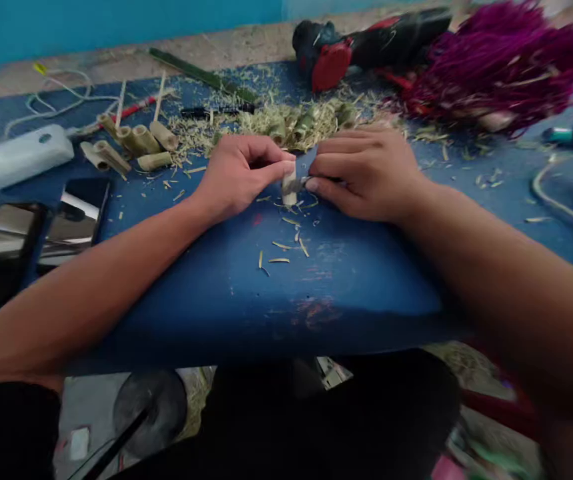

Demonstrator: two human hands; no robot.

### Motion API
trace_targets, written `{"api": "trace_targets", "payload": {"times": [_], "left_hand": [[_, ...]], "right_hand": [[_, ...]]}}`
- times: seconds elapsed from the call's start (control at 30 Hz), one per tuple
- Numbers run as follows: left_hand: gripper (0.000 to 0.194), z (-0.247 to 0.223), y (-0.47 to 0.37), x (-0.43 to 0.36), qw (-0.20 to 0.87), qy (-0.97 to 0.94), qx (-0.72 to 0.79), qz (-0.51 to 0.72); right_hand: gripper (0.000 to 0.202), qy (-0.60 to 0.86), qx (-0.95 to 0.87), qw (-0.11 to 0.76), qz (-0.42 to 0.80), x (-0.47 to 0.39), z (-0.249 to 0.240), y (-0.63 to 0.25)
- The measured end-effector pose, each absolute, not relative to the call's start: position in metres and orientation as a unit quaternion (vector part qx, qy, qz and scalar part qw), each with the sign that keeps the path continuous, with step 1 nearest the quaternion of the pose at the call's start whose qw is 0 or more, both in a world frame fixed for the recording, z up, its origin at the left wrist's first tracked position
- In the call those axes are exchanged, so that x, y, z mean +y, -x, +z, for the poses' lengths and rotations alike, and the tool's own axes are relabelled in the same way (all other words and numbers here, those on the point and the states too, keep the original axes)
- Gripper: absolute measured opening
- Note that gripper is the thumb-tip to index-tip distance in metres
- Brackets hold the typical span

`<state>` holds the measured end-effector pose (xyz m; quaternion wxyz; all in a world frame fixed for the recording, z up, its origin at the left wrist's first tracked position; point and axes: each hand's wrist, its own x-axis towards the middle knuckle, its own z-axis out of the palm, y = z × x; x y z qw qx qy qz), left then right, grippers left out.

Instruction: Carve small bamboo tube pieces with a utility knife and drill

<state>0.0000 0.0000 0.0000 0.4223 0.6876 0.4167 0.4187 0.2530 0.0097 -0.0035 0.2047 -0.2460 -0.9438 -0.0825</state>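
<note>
My left hand [241, 175] pinches the top of a short pale piece of bamboo [289, 190], which stands upright on the blue table [246, 300]. Against the right side of that piece is a thin grey blade [302, 175], with the fingers of my right hand [366, 172] closed on it. The blade's far part is hidden under those fingers. Thin shavings [281, 260] lie on the table just in front of the piece.
Cut bamboo pieces [144, 140], a white power strip [26, 157] and two phones [74, 220] lie at the left. Behind my hands are shavings and a green strip [196, 72]. A power tool [366, 47] and a purple fibre bundle [506, 67] lie back right.
</note>
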Motion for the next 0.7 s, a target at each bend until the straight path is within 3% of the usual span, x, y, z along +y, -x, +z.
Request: {"api": "trace_targets", "payload": {"times": [0.13, 0.37, 0.7], "left_hand": [[0.016, -0.0025, 0.0007, 0.0027, 0.419, -0.680, 0.428, 0.422], [0.027, -0.0047, -0.0001, 0.0036, 0.409, -0.685, 0.414, 0.439], [0.023, -0.0041, 0.0008, 0.0045, 0.415, -0.681, 0.419, 0.434]], "right_hand": [[0.049, 0.252, -0.953, 0.158, -0.063, 0.0041, -0.0060, -0.2528], [0.046, 0.337, -0.921, 0.190, -0.043, 0.0000, 0.0003, -0.2516], [0.045, 0.260, -0.950, 0.165, -0.045, 0.0014, -0.0018, -0.2499]]}}
